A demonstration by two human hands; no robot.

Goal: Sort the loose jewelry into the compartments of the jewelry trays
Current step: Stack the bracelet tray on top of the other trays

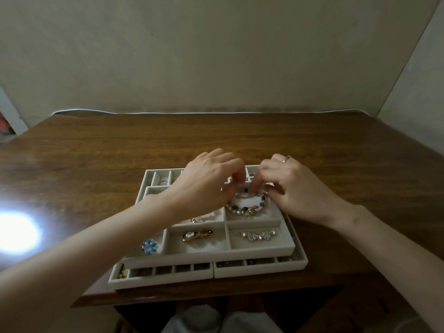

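A cream top tray with several large compartments sits stacked on lower cream trays. A beaded bracelet of pearl and dark stones lies in its back right compartment. My left hand and my right hand meet over the far end of that bracelet, fingertips curled and pinching it. A ring is on my right hand. Other compartments hold a blue flower brooch, a gold brooch, a silver crystal piece and a clear piece partly under my left wrist.
The trays stand near the front edge of a brown wooden table. The lower front tray has small slots with dark pieces, and a back tray shows narrow slots. A bright glare lies on the table's left. A wall rises behind.
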